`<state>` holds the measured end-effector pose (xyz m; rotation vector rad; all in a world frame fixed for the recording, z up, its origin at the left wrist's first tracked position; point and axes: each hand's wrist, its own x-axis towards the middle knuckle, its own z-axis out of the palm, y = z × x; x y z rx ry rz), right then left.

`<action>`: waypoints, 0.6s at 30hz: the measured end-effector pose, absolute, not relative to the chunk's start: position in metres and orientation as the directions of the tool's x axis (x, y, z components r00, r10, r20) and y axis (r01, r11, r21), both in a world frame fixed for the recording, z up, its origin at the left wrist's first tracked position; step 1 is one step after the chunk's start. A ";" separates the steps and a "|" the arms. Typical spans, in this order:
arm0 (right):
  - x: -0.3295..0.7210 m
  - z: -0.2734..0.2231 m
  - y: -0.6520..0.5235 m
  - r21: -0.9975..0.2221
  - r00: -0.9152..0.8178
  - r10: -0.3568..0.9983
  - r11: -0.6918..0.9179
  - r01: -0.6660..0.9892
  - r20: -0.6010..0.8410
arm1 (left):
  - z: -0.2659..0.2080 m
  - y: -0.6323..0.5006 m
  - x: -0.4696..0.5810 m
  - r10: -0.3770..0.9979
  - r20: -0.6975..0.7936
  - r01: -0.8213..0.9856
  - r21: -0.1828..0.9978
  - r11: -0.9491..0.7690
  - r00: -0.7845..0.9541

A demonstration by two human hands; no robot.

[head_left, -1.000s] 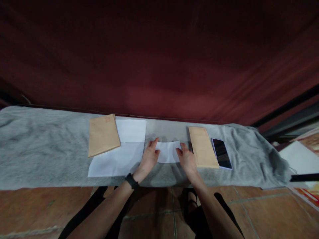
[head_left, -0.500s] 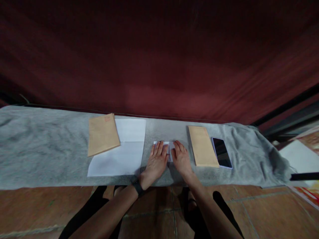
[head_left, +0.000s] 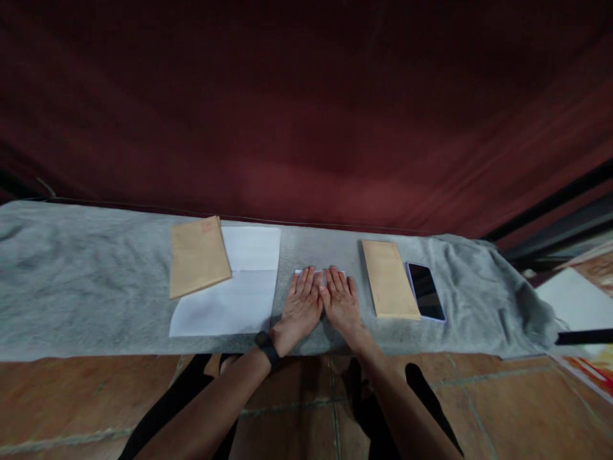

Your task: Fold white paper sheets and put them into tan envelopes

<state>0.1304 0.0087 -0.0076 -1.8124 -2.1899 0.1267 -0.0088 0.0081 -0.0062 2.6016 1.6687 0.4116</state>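
Note:
Side by side on the grey cloth, both my hands lie flat over a small folded sheet of white paper [head_left: 324,277]. Only thin strips of the paper show at the fingertips and between the hands. My left hand [head_left: 301,308], with a dark watch at the wrist, presses on its left half with fingers stretched out. Over the right half, my right hand [head_left: 343,308] is spread flat, its thumb side touching or nearly touching the left hand. Right of it lies a brown envelope [head_left: 390,281].
Left of my hands, larger white paper sheets [head_left: 249,300] lie partly under brown envelopes [head_left: 197,259]. A phone [head_left: 426,292] rests beside the right envelope. The grey cloth [head_left: 96,281] covers a narrow bench against a dark red backdrop [head_left: 306,128]. Tiled floor [head_left: 282,421] is below.
My right hand has slid left across the folded paper until it meets my left hand. The left hand stays nearly in place. Envelopes, sheets and phone have not moved.

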 end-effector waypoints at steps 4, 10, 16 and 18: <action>0.135 -0.010 0.008 -0.213 -0.165 0.967 0.206 0.955 0.193 | -0.008 0.011 -0.014 0.915 0.235 0.912 0.173 -0.371 0.328; 0.142 -0.018 0.007 -0.180 -0.099 0.968 0.142 0.973 0.230 | -0.009 0.012 -0.025 0.939 0.229 0.949 0.123 -0.290 0.257; 0.150 -0.024 0.003 -0.160 -0.087 0.957 0.135 0.978 0.277 | -0.012 0.008 -0.029 0.942 0.238 0.961 0.092 -0.263 0.235; 0.152 -0.025 0.001 -0.161 -0.087 0.953 0.138 0.977 0.290 | -0.013 0.007 -0.029 0.945 0.237 0.964 0.089 -0.251 0.224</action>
